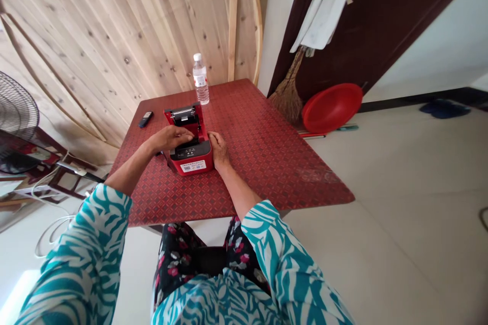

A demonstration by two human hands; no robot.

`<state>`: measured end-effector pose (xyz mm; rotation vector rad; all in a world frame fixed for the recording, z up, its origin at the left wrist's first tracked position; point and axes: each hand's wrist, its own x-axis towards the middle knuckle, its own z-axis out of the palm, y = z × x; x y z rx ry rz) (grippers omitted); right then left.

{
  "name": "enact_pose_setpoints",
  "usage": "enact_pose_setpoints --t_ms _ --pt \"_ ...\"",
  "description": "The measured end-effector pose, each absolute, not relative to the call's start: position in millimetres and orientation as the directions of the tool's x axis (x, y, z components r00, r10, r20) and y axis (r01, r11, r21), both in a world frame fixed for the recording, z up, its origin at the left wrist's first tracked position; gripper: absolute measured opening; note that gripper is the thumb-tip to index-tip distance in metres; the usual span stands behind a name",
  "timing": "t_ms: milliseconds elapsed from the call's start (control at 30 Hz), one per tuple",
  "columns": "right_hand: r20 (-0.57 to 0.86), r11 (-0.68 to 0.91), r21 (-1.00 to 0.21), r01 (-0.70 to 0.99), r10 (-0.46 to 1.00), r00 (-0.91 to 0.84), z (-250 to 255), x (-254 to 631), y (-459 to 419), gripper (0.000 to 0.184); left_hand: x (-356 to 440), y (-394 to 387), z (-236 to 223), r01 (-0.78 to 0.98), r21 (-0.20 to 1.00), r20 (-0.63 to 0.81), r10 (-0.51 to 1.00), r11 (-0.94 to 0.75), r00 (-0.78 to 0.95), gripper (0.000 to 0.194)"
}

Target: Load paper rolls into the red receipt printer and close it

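Observation:
A red and black label printer (193, 155) stands on the table with its lid (185, 114) raised at the back. A white sticker with printed codes is on its front face. My left hand (170, 138) reaches over from the left, its fingers together and dipping into the printer's open compartment; the fingertips and anything in them are hidden. Against the printer's right side rests my right hand (218, 149), fingers curled along the casing and steadying it.
The table (267, 152) has a red patterned cover. Behind the printer stands a clear water bottle (201, 80); a small dark remote-like device (145, 119) lies at the left. A fan (17, 111), a broom (288, 94) and a red basin (333, 108) are beyond the table.

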<state>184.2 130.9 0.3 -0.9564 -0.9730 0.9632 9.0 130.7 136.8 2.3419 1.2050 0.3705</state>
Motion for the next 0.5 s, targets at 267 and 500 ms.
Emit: enact_pose_setpoints --t_ms 267,500 --pt "0.209 0.267 -0.941 -0.206 0.941 0.265 -4 186 131 0.032 3 88 110 0.637 0.634 0.228 0.894 -0.438 0.386 0.028" --pt "0.154 0.216 -0.949 -0.231 0.954 0.256 -8 187 133 0.034 20 82 113 0.566 0.614 0.364 0.833 -0.551 0.416 0.023"
